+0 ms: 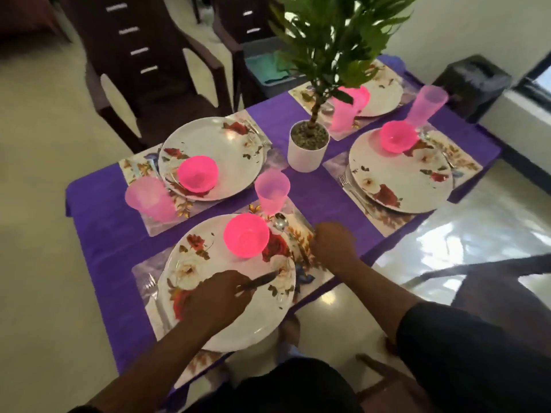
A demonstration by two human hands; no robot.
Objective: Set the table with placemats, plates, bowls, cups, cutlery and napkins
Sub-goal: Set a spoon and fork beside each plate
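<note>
Head view, left fingers: curling round the handle of a dull metal table knife (258, 280), whose blade is pointing up and right across the near plate.
Left hand (219, 296): hovering over the near white round plate with red and cream flowers (208, 329), holding the knife above it rather than resting it there (as far as the blur is letting me judge).
Right fingers: bunching together over the right strip of the near floral placemat (316, 274); I cannot tell whether they are pinching anything.
Right hand (332, 242): sitting just beside the plate's right rim, below a shiny metal spoon (281, 222) that is lying on the mat.
Near setting: a bright pink plastic bowl (246, 234) is standing on the plate's far edge, a translucent pink plastic tumbler (272, 190) is standing just beyond it, and a metal fork (150, 284) is showing faintly at the plate's left.
Other settings: three more places on the purple tablecloth (104, 228) are already carrying plates, bowls and cups, around a white pot with a green plant (308, 149).
Step in hand: cutlery for the last place, I judge, with the knife being carried toward the right side.
Next move: calling for the knife to be laid flat on the mat between plate and spoon, clear of the rim.
Napkins: none plainly visible here.
</note>
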